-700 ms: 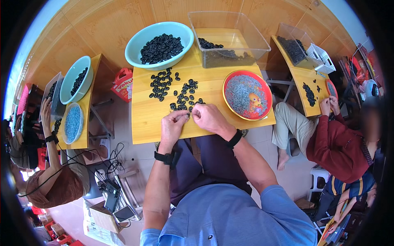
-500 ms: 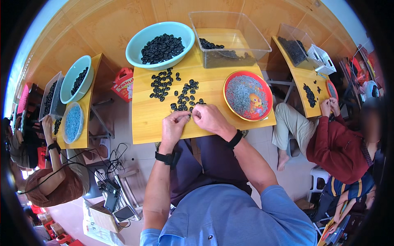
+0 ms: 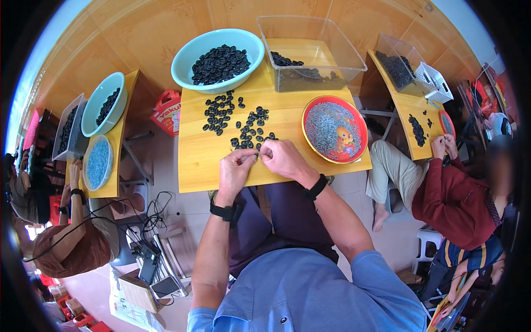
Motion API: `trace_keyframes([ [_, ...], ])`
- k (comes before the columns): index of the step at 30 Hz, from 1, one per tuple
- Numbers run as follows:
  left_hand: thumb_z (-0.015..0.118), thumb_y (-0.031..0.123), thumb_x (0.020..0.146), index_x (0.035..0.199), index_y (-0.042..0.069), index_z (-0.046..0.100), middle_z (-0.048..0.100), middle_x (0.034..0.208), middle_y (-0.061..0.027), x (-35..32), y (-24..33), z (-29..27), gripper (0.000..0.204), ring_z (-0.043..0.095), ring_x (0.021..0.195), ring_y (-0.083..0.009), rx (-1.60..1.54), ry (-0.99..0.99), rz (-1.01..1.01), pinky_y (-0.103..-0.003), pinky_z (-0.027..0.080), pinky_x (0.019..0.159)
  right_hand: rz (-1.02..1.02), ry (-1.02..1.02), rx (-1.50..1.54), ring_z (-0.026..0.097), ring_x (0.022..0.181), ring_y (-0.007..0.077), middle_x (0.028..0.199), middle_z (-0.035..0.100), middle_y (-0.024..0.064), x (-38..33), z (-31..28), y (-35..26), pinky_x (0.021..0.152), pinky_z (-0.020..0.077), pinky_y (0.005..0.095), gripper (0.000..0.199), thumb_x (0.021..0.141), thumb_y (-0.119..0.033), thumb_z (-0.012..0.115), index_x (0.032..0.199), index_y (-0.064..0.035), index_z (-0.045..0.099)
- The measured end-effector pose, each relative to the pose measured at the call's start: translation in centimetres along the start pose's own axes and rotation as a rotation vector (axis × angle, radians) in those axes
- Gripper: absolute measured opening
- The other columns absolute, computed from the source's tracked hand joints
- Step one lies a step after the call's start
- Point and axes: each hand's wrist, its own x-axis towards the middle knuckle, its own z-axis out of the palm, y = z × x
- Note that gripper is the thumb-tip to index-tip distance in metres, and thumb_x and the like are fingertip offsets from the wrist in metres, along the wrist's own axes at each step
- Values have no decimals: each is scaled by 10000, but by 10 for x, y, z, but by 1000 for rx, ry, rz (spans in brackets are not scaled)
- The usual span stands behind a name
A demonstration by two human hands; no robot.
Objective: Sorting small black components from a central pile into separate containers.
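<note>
My left hand [image 3: 235,169] is above the table's near edge, thumb and fingers pinched on a small black oval piece that shows only partly at the fingertips. Close against it, my right hand [image 3: 283,159] has its fingers curled together at the same piece; whatever they grip is hidden. Just beyond my fingers lie loose black oval pieces [image 3: 251,131], each with small openings. To the right, a red round tray [image 3: 362,130] holds many thin grey-blue pins [image 3: 326,123].
A light-blue basin [image 3: 180,69] of black pieces and a clear plastic box [image 3: 310,83] stand at the back of the yellow table [image 3: 207,171]. Co-workers sit at side tables: one in brown [image 3: 77,249] on the left, another in dark red [image 3: 459,205] on the right. Cables [image 3: 157,216] hang lower left.
My hands stay almost in place, fingertips still together at the black piece. The left co-worker's hand has drawn back from the grey box, and both their hands are now close together.
</note>
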Motion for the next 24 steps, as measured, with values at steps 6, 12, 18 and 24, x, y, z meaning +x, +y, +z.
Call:
trace_keyframes([
  [6, 721, 56, 848, 1000, -27, 731, 664, 705, -16, 0, -3, 6, 173, 531, 624, -42, -46, 57, 2, -229, 459, 593, 23, 43, 104, 696, 686, 302, 746, 691, 173, -5, 7, 5, 640, 545, 380, 75, 798, -64, 664, 814, 8, 653],
  [12, 712, 63, 848, 1006, -22, 733, 710, 754, -46, 0, -4, 7, 180, 586, 661, -47, -76, 80, -18, -227, 485, 623, 56, 157, 271, 704, 667, 183, 738, 704, 119, -10, 20, 13, 621, 542, 303, 52, 834, -39, 671, 834, 12, 658],
  [18, 715, 66, 844, 1013, -18, 734, 728, 781, -66, 2, -6, 8, 190, 621, 683, -62, -80, 88, -53, -232, 504, 649, 126, 152, 476, 691, 694, 107, 766, 714, 72, -11, 23, 19, 643, 547, 253, 49, 848, -3, 668, 877, 33, 683],
  [24, 713, 58, 845, 1008, -18, 735, 712, 753, -44, 1, -6, 10, 181, 593, 654, -52, -64, 109, -10, -229, 491, 624, 129, 120, 506, 692, 717, 110, 797, 716, 80, -12, 22, 19, 667, 551, 252, 64, 853, 11, 668, 903, 50, 674],
])
